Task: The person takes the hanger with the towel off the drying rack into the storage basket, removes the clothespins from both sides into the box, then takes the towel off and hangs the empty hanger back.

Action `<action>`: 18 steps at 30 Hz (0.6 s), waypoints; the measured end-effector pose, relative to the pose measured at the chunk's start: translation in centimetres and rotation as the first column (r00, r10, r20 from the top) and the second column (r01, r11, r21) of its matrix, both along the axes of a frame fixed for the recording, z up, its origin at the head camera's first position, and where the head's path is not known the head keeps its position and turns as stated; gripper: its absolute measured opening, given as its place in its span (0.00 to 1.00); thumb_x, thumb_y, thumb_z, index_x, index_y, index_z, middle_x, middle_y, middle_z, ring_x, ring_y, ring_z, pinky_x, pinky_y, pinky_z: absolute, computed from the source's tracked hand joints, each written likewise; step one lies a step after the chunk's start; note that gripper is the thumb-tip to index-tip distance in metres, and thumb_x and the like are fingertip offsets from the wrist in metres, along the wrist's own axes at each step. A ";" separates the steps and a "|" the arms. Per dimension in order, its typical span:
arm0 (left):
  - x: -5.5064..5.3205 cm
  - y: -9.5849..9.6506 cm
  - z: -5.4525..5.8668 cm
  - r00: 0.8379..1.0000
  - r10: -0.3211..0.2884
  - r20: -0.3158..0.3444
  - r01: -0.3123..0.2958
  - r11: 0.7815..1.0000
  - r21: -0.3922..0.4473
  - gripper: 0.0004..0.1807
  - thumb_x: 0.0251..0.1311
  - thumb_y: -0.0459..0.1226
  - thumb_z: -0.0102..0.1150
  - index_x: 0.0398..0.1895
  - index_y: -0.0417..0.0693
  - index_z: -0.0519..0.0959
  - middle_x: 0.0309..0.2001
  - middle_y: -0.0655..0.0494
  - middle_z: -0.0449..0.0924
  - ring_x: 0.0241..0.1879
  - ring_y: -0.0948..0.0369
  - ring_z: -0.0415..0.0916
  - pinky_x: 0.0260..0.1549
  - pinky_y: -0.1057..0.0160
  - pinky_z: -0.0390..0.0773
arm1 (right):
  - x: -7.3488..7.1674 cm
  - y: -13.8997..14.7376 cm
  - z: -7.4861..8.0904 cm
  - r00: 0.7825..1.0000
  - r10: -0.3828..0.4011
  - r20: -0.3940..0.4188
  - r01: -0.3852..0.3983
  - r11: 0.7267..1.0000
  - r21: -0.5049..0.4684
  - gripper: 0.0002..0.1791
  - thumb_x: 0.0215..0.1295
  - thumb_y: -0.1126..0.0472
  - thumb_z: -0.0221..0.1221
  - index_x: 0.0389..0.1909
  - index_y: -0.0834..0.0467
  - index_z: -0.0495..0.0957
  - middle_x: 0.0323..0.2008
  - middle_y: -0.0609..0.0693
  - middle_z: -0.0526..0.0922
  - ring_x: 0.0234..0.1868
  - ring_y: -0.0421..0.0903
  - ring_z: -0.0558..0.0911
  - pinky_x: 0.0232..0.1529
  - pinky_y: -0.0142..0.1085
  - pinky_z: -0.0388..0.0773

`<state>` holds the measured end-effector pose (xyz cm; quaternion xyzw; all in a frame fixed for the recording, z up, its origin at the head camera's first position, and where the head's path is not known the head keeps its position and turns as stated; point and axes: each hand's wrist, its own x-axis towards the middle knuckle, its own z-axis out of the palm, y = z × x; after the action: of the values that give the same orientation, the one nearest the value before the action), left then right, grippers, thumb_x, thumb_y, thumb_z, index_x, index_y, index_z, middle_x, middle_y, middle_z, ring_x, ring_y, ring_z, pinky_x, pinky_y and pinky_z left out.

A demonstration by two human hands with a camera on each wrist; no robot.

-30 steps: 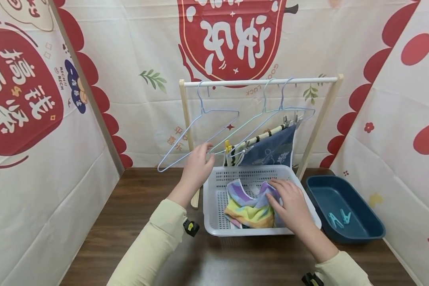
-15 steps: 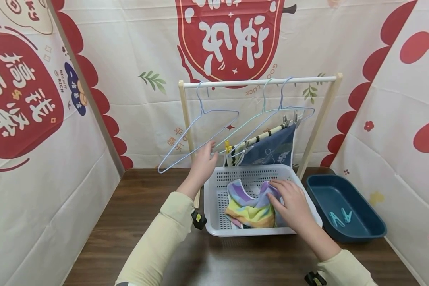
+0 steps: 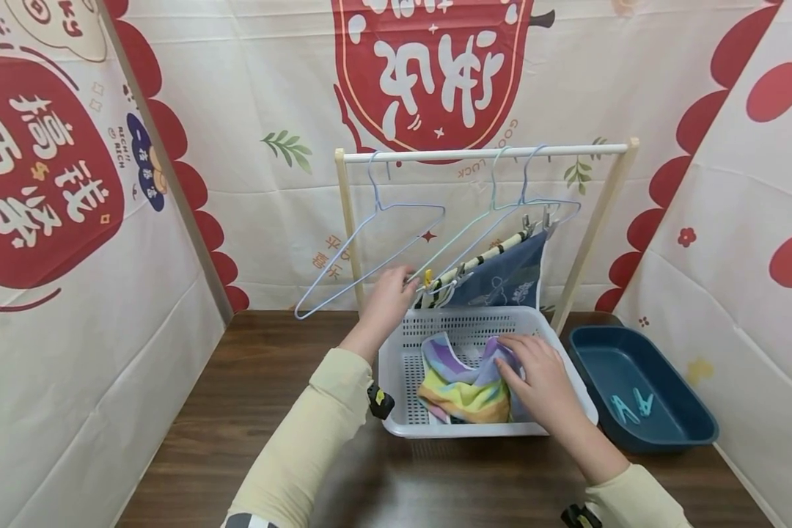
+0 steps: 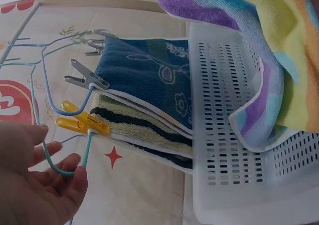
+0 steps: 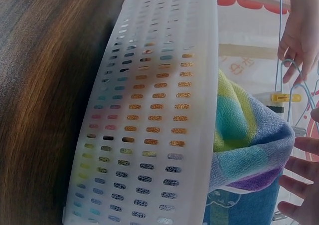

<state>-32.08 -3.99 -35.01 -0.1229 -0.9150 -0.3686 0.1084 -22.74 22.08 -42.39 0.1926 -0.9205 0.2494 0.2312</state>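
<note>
Basically, the left hand (image 3: 391, 297) has its fingers loosely bent right at the near lower corner of the green hanger (image 3: 493, 192), though whether they are closed on the wire I cannot tell. From there the hanger's long side runs up, away and to the right, hooked on the white rod (image 3: 422, 155). The right hand (image 3: 536, 370) lies at the upper right corner of the rainbow towel (image 3: 465, 396), fingers mostly straight, without a firm grip that I can make out.

What matters is the offset: the towel sits in the basket (image 3: 475, 430), lower than the left hand and to its right, rumpled, so it shows no clear long axis. The right hand is plainly the nearer one to the towel, the left to the hanger. Just past the left fingers is a yellow clip (image 4: 82, 121) (close enough to crowd them, I judge), and beyond it hangs a blue towel (image 3: 508, 275). Farther right, outside the basket, stands a dark tub (image 3: 676, 445).
</note>
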 end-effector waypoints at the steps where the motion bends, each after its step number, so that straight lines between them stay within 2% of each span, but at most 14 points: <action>1: 0.0 0.2 0.1 1.000 -0.002 0.016 0.002 1.000 -0.016 0.18 0.74 0.43 0.48 0.58 0.42 0.75 0.53 0.48 0.76 0.54 0.54 0.72 0.54 0.54 0.72 | 0.0 0.0 0.0 1.000 0.003 -0.004 -0.003 1.000 -0.001 0.19 0.66 0.56 0.61 0.55 0.61 0.77 0.53 0.58 0.79 0.56 0.57 0.72 0.58 0.59 0.61; 5: -0.1 0.6 0.5 0.998 0.003 0.058 0.003 0.995 -0.098 0.18 0.75 0.46 0.46 0.54 0.43 0.77 0.47 0.49 0.77 0.48 0.55 0.74 0.50 0.54 0.73 | -0.1 -0.1 0.0 1.000 0.007 -0.017 -0.007 1.000 -0.002 0.19 0.66 0.57 0.61 0.54 0.61 0.78 0.52 0.58 0.80 0.55 0.57 0.72 0.58 0.59 0.62; 11: -0.1 0.9 0.8 0.995 0.034 0.089 -0.014 0.977 -0.211 0.18 0.76 0.48 0.40 0.36 0.48 0.75 0.30 0.53 0.74 0.32 0.56 0.72 0.35 0.56 0.73 | -0.2 -0.2 0.0 0.999 0.013 -0.031 -0.013 1.000 -0.004 0.18 0.66 0.58 0.60 0.53 0.61 0.78 0.51 0.58 0.80 0.55 0.58 0.72 0.57 0.59 0.62; 15: 0.0 1.0 0.7 0.996 0.035 0.081 -0.017 0.976 -0.216 0.20 0.77 0.49 0.37 0.32 0.49 0.73 0.26 0.55 0.72 0.27 0.57 0.69 0.29 0.59 0.70 | -0.3 -0.4 0.0 0.999 0.013 -0.041 -0.014 1.000 -0.004 0.17 0.66 0.58 0.60 0.52 0.62 0.79 0.50 0.58 0.80 0.54 0.58 0.72 0.56 0.58 0.62; 18: 0.2 0.8 0.5 0.997 0.025 0.079 -0.012 0.988 -0.155 0.19 0.77 0.48 0.36 0.34 0.49 0.73 0.27 0.55 0.74 0.26 0.58 0.69 0.27 0.60 0.69 | -0.4 -0.5 0.1 0.999 0.009 -0.033 -0.010 1.000 -0.007 0.17 0.67 0.57 0.59 0.52 0.62 0.79 0.50 0.58 0.80 0.55 0.58 0.72 0.57 0.58 0.62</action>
<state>-31.92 -3.16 -34.48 -0.1075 -0.9455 -0.3003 0.0652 -23.11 21.62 -42.30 0.2003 -0.9146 0.2507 0.2459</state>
